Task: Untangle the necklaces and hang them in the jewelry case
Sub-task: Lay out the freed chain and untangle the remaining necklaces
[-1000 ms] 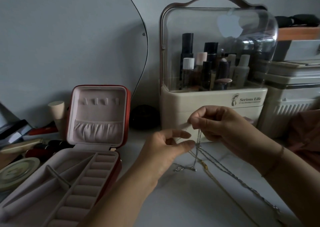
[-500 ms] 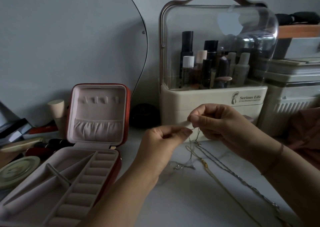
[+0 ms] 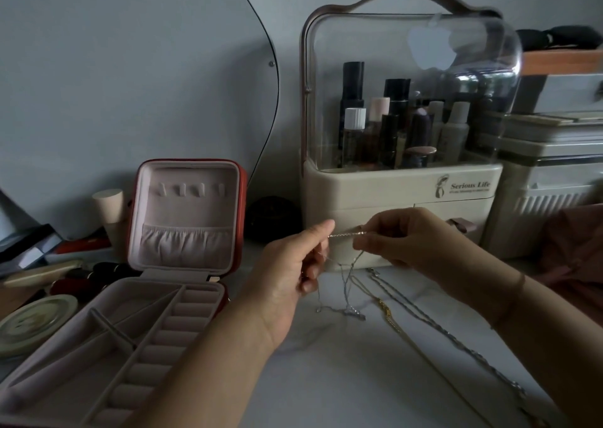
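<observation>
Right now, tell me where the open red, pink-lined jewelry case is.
Head view, lower left: the red jewelry case lies open on the white table, left of the left hand and the cream cosmetics organizer.

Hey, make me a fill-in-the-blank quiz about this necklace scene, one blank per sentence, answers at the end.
1. The jewelry case lies ____, its lid upright.
2. Its lid hooks carry ____ necklaces.
3. The left hand and right hand both pinch the silver chain; the gold chain lies on the table, in ____ hand.

Missing words: open; no; neither.
</observation>
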`<state>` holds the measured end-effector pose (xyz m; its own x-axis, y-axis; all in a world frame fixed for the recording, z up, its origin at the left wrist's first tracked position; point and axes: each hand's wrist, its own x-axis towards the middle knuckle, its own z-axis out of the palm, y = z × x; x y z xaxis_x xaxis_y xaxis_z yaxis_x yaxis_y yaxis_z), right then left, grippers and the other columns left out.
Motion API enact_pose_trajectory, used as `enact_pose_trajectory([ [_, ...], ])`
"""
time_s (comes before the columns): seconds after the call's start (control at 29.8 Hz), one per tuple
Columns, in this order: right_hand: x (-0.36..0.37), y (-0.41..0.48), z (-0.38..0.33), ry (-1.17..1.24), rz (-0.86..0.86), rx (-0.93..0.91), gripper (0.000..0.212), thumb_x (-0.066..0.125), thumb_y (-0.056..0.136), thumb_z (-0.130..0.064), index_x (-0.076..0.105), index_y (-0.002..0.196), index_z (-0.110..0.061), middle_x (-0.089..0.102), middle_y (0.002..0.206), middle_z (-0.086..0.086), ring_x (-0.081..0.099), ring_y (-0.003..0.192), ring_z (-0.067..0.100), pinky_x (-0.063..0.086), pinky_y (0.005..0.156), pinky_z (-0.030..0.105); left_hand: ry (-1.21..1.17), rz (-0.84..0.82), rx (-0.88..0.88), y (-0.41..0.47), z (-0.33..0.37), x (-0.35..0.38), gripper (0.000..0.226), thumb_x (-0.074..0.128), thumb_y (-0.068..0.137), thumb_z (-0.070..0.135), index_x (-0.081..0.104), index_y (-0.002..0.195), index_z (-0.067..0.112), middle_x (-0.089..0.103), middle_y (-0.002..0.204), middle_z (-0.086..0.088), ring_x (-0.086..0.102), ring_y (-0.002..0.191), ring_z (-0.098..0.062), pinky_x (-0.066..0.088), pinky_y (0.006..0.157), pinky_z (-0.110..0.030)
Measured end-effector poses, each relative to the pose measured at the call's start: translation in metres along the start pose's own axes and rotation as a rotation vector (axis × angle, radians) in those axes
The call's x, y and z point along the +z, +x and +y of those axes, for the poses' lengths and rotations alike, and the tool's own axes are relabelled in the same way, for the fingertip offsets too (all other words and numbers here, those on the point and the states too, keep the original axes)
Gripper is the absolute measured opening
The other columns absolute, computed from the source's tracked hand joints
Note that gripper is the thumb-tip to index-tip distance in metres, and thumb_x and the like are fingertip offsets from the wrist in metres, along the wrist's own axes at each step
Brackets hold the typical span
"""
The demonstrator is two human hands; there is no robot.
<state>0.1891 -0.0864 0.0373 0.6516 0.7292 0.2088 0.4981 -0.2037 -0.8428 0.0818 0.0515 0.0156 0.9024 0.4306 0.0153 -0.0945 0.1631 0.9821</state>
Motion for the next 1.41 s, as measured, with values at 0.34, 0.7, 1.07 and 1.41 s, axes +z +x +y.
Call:
enact_pose_trajectory([
  [0.34,-0.012,0.001,0.003,0.416,-0.023,0.026,0.032,0.058,0.078,-0.029,0.063,0.089,0.000,0.068,0.083,0.011,0.065,0.074,0.015,0.054,0.070,0.023,-0.046,0.081,-0.039,0.004,0.001,-0.005,0.032,0.070,0.056,0.047,0.051,0.049,0.023,0.046,0.058,0.008,0.037,0.048,-0.006,0.024,0.045,-0.020],
  [0.7,-0.015,0.004,-0.002,0.850,-0.018,0.103,0.016,0.050,0.082,-0.024,0.051,0.075,-0.010,0.062,0.073,0.008,0.064,0.070,0.024,0.056,0.062,0.030,-0.183,0.122,-0.035,0.007,0.004,-0.009,0.023,0.072,0.059,0.033,0.057,0.045,0.023,0.046,0.056,0.007,0.033,0.045,-0.006,0.020,0.042,-0.019],
  [1.07,-0.013,-0.002,-0.004,0.395,0.175,-0.028,0.025,0.048,0.096,-0.020,0.057,0.075,-0.010,0.056,0.063,0.005,0.046,0.054,0.012,0.039,0.056,0.024,-0.067,0.353,0.022,0.014,0.003,-0.020,0.034,0.065,0.080,0.016,0.040,0.057,0.024,0.029,0.045,0.011,0.021,0.037,-0.004,0.014,0.039,-0.020],
  [1.41,-0.013,-0.003,-0.007,0.248,0.231,-0.146,0.014,0.057,0.087,-0.020,0.068,0.082,-0.013,0.064,0.064,-0.007,0.054,0.063,0.004,0.048,0.062,0.016,0.063,0.485,-0.029,0.019,-0.001,-0.024,0.035,0.068,0.079,0.027,0.040,0.059,0.023,0.035,0.052,0.004,0.026,0.046,-0.011,0.019,0.048,-0.028],
])
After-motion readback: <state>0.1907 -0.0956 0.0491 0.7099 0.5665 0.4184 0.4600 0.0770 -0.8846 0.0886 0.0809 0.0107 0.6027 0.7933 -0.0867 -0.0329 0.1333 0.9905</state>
